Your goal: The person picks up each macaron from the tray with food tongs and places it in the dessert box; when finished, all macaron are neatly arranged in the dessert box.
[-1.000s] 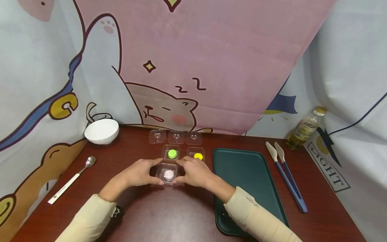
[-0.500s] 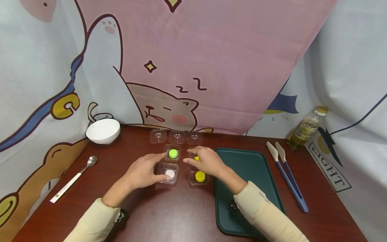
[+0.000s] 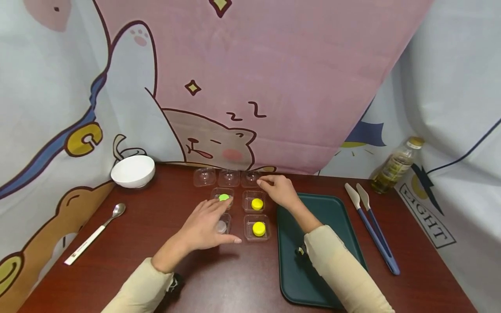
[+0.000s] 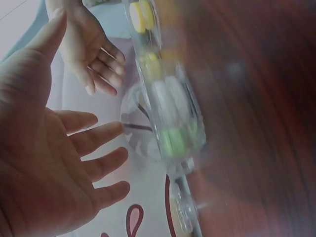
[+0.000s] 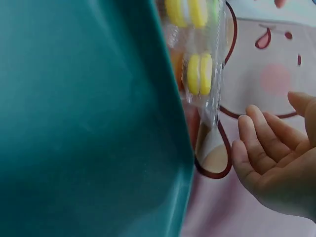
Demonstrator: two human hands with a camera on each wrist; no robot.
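Note:
Several macarons sit in small clear plastic boxes on the table. One yellow macaron (image 3: 258, 229) is in the front right box (image 3: 250, 237), and another yellow macaron (image 3: 257, 204) lies behind it. A green macaron (image 3: 224, 197) is back left, partly covered by fingertips. The white macaron (image 3: 221, 227) in front of it is partly hidden too. My left hand (image 3: 205, 224) hovers over these left boxes, fingers extended and holding nothing. At the back, my right hand (image 3: 279, 190) has loosely bent fingers near the right clear lid (image 3: 250, 178), with nothing visible in its grasp.
Two more clear lids, one left (image 3: 205, 177) and one middle (image 3: 228, 178), share the back row. A dark green tray (image 3: 313, 261) lies under the right forearm. Tongs (image 3: 373, 230) and an oil bottle (image 3: 395, 167) are right; a white bowl (image 3: 133, 171) and spoon (image 3: 94, 234) are left.
Both hands were around the white macaron's box. My right hand left it, passing over the yellow macarons to the back lids. My left hand has shifted right, over the left boxes.

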